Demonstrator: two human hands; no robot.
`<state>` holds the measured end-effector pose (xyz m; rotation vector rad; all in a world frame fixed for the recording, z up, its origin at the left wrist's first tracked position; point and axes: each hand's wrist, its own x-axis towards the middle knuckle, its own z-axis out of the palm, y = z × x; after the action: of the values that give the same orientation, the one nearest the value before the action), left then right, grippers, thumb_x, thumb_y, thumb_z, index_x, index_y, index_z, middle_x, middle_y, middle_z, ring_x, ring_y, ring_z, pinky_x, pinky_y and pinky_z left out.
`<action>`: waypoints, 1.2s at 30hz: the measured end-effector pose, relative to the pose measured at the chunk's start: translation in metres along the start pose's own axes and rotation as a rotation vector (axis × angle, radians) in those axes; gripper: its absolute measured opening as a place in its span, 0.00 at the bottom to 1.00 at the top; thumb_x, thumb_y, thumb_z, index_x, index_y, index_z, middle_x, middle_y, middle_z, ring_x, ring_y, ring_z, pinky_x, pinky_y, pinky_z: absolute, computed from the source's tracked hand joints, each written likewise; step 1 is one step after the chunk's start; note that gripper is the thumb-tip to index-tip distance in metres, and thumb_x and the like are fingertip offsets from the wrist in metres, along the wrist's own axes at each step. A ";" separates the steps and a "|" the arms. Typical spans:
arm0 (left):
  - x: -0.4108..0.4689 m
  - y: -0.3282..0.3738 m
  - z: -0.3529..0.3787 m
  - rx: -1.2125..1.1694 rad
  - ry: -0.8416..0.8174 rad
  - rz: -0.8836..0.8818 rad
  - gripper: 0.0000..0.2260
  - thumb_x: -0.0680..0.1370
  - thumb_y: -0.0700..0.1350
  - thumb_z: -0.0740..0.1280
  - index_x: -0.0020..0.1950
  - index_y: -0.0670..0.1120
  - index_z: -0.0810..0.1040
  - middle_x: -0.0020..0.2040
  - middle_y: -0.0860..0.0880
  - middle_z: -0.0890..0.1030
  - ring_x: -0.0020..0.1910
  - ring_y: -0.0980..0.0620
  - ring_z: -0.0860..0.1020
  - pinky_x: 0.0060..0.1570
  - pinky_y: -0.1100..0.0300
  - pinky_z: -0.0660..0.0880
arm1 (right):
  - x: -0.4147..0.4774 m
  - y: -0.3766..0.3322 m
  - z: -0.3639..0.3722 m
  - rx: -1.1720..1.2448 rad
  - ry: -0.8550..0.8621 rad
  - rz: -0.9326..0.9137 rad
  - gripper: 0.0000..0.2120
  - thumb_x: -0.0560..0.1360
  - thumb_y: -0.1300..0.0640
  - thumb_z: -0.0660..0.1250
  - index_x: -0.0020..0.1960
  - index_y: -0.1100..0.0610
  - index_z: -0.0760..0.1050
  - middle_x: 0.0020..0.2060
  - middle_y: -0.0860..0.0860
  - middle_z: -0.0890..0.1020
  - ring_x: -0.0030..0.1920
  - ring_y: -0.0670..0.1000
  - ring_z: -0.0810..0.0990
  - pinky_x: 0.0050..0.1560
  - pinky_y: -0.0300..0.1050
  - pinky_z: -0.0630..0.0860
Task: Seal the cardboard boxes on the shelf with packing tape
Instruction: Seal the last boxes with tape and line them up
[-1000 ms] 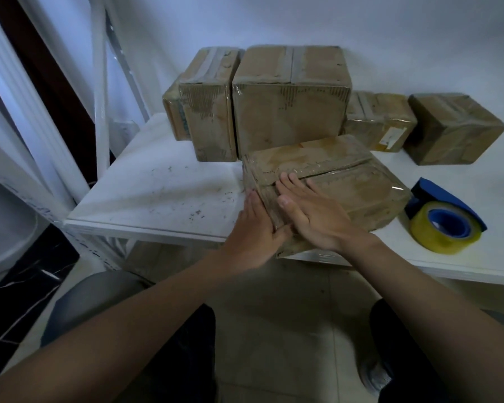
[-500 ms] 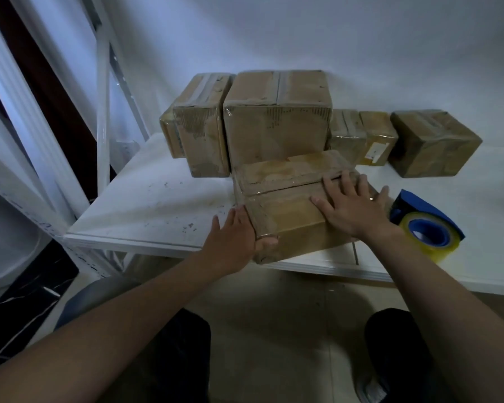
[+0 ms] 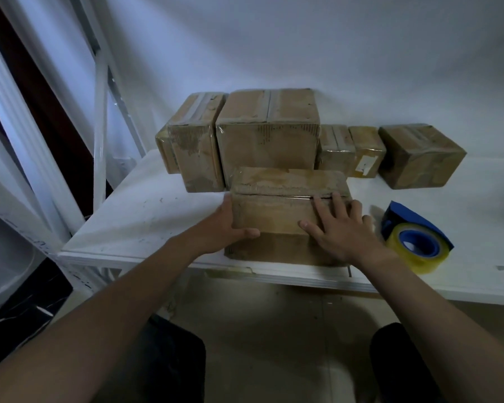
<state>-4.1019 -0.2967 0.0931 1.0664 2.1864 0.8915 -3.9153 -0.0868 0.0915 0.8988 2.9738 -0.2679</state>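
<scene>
A flat cardboard box (image 3: 274, 210) lies at the front edge of the white shelf (image 3: 146, 216), with glossy tape along its top seam. My left hand (image 3: 224, 225) holds the box's left end, thumb across the front top and fingers down the side. My right hand (image 3: 341, 228) lies flat on the right part of the top, fingers straight and reaching the taped seam. A blue tape dispenser (image 3: 416, 242) with a yellowish roll of tape sits on the shelf just right of my right hand.
Several taped cardboard boxes stand along the wall behind: a tall one (image 3: 197, 146), a large one (image 3: 269, 132), two small ones (image 3: 351, 149) and one at the far right (image 3: 419, 155). White shelf posts (image 3: 99, 112) rise at the left. Floor lies below.
The box has been turned until it lies square to the shelf edge. My right hand slid right along the top; my left hand shifted to the box's left end. The camera tilted downward.
</scene>
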 end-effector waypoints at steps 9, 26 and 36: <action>0.036 0.024 -0.005 -0.072 0.150 -0.091 0.29 0.84 0.59 0.55 0.81 0.49 0.52 0.78 0.48 0.62 0.77 0.46 0.61 0.71 0.53 0.61 | 0.020 0.016 -0.013 0.343 0.062 0.118 0.40 0.80 0.34 0.55 0.82 0.52 0.42 0.81 0.54 0.42 0.79 0.60 0.45 0.76 0.58 0.53; 0.105 0.016 -0.008 0.042 0.270 -0.237 0.41 0.79 0.69 0.56 0.82 0.46 0.46 0.79 0.42 0.61 0.76 0.40 0.63 0.72 0.49 0.61 | 0.107 0.029 -0.013 0.478 -0.053 0.226 0.35 0.80 0.34 0.55 0.79 0.46 0.47 0.77 0.57 0.57 0.72 0.64 0.67 0.69 0.57 0.66; 0.102 0.015 -0.006 -0.045 0.349 -0.241 0.36 0.80 0.67 0.56 0.81 0.47 0.56 0.78 0.44 0.64 0.75 0.42 0.64 0.71 0.51 0.62 | 0.092 0.041 -0.020 0.557 -0.127 0.206 0.40 0.78 0.31 0.56 0.81 0.45 0.41 0.79 0.55 0.60 0.73 0.60 0.67 0.70 0.54 0.66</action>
<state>-4.1543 -0.2076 0.0899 0.6425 2.4973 1.0712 -3.9689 0.0012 0.0980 1.1604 2.6898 -1.1313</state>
